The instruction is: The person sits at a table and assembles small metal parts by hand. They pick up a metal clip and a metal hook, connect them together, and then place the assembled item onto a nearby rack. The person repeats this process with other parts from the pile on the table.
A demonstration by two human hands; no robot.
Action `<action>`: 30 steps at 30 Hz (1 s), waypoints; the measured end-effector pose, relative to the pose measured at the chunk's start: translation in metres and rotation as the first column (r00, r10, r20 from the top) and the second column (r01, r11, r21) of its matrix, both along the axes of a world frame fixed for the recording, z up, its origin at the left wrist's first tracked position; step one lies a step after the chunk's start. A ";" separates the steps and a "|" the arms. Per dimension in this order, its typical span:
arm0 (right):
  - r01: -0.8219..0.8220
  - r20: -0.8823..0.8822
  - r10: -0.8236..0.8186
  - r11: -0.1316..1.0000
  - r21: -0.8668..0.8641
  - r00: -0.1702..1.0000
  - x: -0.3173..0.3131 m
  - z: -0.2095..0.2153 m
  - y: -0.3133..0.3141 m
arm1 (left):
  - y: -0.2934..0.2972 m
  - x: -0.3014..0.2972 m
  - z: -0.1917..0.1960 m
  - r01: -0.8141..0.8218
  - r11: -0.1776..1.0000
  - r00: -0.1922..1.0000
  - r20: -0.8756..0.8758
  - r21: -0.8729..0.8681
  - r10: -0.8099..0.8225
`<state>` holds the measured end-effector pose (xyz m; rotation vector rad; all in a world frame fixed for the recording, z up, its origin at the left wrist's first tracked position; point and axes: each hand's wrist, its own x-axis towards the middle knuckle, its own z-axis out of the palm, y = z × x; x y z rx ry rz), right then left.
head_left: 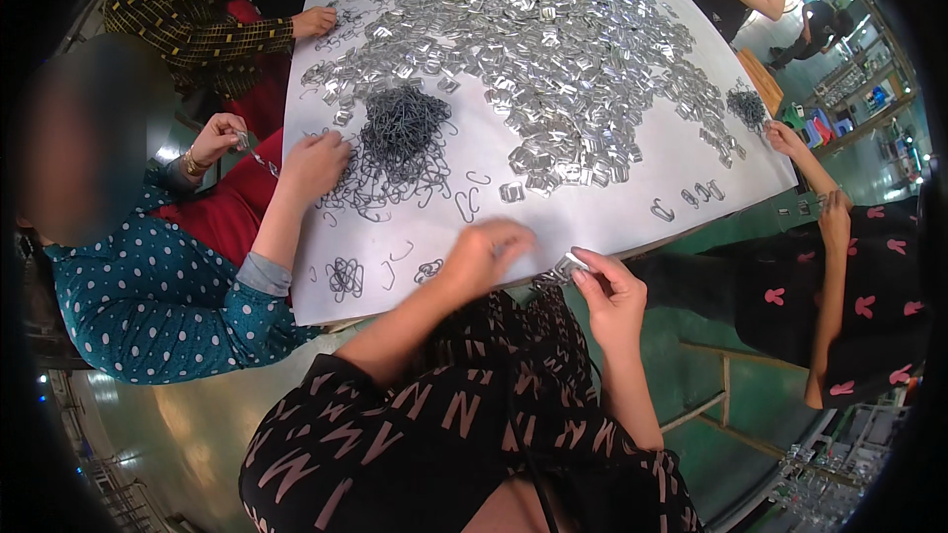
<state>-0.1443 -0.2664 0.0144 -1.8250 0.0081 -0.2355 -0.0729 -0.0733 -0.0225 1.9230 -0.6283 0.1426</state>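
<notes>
A workroom with a green floor; several people sit or stand around a white tabletop. A broad heap of silver buckles spreads across its middle and far side. To its near left stands a dense pile of dark wire hooks, with looser ones around it. At the near edge, the wearer's right hand pinches a silver buckle between thumb and fingers. The left hand, blurred, curves over the tabletop just left of it; whether it grips anything, I cannot tell. Judging by the heaps, most pieces remain loose and much handling is left; only a small cluster of hooks lies near the wearer, and no finished stack can be made out.
</notes>
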 end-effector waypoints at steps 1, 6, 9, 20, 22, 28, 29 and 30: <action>0.021 0.010 -0.021 1.000 -0.021 1.000 -0.003 -0.002 -0.002 | 0.007 0.017 -0.009 -0.090 0.994 0.991 0.104 0.064 0.083; 0.065 -0.046 -0.060 0.989 0.134 0.997 -0.009 0.001 0.002 | 0.041 0.080 -0.039 -0.364 0.701 0.905 0.412 0.613 0.109; 0.063 -0.040 -0.060 0.995 0.082 0.997 -0.010 -0.004 -0.003 | 0.029 0.090 -0.037 -0.351 0.613 0.905 0.424 0.708 0.029; 0.083 -0.063 -0.079 0.994 0.071 0.995 -0.016 -0.003 -0.006 | -0.002 0.058 0.014 -0.058 0.977 0.998 0.032 0.206 0.053; 0.093 -0.053 -0.090 0.994 0.063 0.995 -0.017 -0.004 -0.005 | -0.013 0.032 0.024 0.127 0.987 0.971 -0.193 -0.100 -0.144; 0.079 -0.072 -0.072 0.991 0.104 0.995 -0.019 -0.001 -0.003 | -0.033 -0.011 0.034 0.381 0.880 0.863 -0.233 -0.283 -0.449; 0.073 -0.085 -0.064 0.991 0.108 0.994 -0.020 0.002 -0.003 | -0.034 -0.013 0.031 0.383 0.872 0.846 -0.262 -0.305 -0.464; 0.073 -0.065 -0.067 0.993 0.098 0.996 -0.020 0.003 -0.003 | -0.034 -0.013 0.028 0.384 0.863 0.828 -0.291 -0.328 -0.479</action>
